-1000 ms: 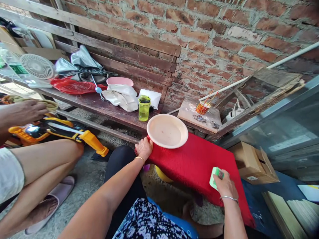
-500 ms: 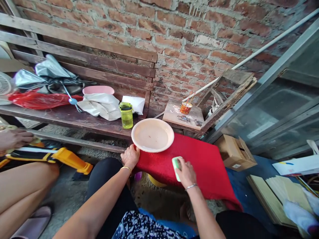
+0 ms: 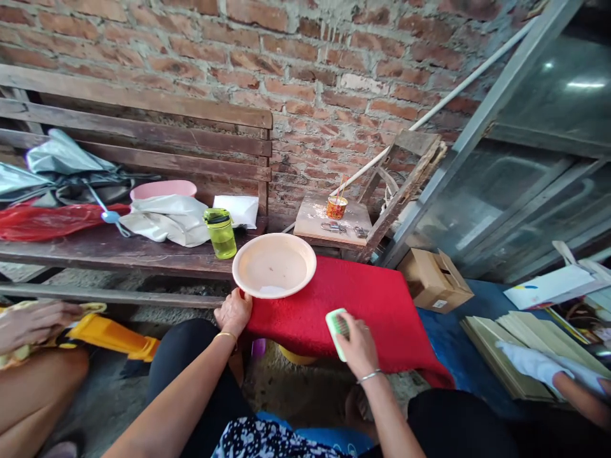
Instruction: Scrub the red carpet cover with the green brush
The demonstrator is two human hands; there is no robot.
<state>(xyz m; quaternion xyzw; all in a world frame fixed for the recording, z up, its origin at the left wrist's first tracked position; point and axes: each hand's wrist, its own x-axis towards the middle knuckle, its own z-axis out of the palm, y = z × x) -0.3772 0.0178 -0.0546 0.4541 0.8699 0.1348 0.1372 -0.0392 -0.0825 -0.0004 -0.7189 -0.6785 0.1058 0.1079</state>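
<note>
My right hand is closed around a light green scrubbing brush, held at the front part of a red cloth spread over a low surface. My left hand grips the left edge of that cloth, fingers curled, just below a pale round basin. Shallow, cloudy-looking water with small specks lies in the basin. The underside of the brush and my right fingertips are partly hidden.
A wooden bench on the left bears a green water bottle, a white cloth and a pink tub. Behind stands a small table with a patterned cup. Another person's hand is at far left, a gloved one at right.
The view has shifted, so the bench and basin sit further left. My right hand keeps hold of the brush on the cloth. A gloved forearm shows more at the right.
</note>
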